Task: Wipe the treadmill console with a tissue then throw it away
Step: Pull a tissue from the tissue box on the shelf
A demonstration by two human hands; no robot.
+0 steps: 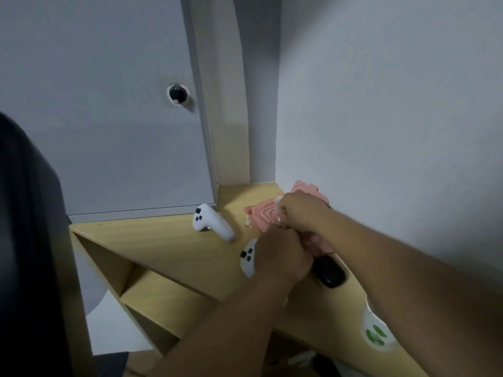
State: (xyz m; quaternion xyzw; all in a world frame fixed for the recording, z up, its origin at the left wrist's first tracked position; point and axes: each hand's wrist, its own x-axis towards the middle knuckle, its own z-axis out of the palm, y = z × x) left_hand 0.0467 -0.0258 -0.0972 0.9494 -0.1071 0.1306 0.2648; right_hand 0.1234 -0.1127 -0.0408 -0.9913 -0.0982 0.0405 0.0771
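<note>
A pink tissue pack (262,217) lies on the wooden shelf top (168,240) in the corner by the white wall. My right hand (302,210) rests over the pack and pinches a white tissue (279,206) between its fingers. Just in front of it, my left hand (283,254) is curled against the near end of the pack and grips it. The hands hide much of the pack. No treadmill console is in view.
Two white game controllers lie on the shelf top, one (211,221) to the left, one (249,257) partly under my left hand. A black oval case (329,272) and a white container (377,333) with green marks sit nearer. A grey cabinet door (122,118) stands behind.
</note>
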